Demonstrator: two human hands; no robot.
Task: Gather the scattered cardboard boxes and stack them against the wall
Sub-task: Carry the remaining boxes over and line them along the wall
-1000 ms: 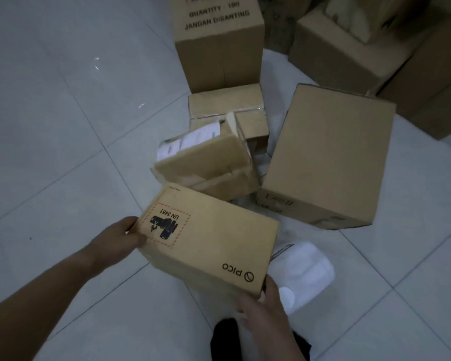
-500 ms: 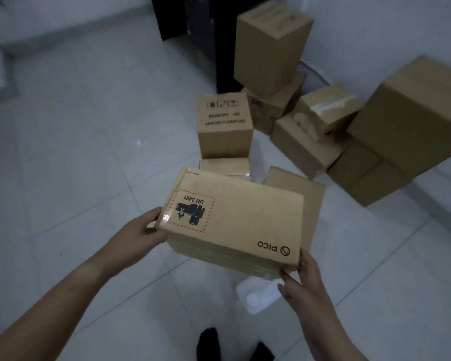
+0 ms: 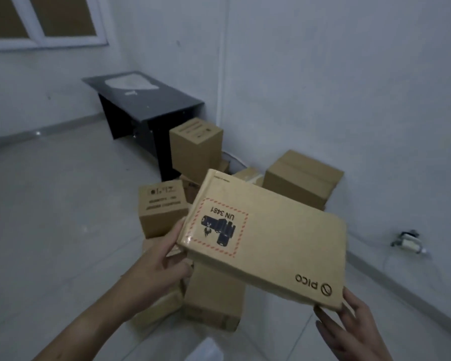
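I carry a flat cardboard box marked PICO (image 3: 274,235), with a red UN 3481 label, raised at chest height. My left hand (image 3: 159,267) grips its left edge and my right hand (image 3: 349,327) holds its near right corner from below. Under it on the floor lie a plain box (image 3: 214,300) and a small printed box (image 3: 162,207). Against the wall stand a tall box (image 3: 195,147) and a wide box (image 3: 302,178) on top of other boxes.
A black desk (image 3: 143,100) stands in the corner by the wall (image 3: 323,74), left of the boxes. A plug with a cable (image 3: 406,242) lies by the wall at the right. A white object (image 3: 206,350) lies on the tiled floor (image 3: 50,217) near my feet.
I have lifted the PICO box from near the floor up to chest height. My view has risen from the floor boxes to the wall and desk.
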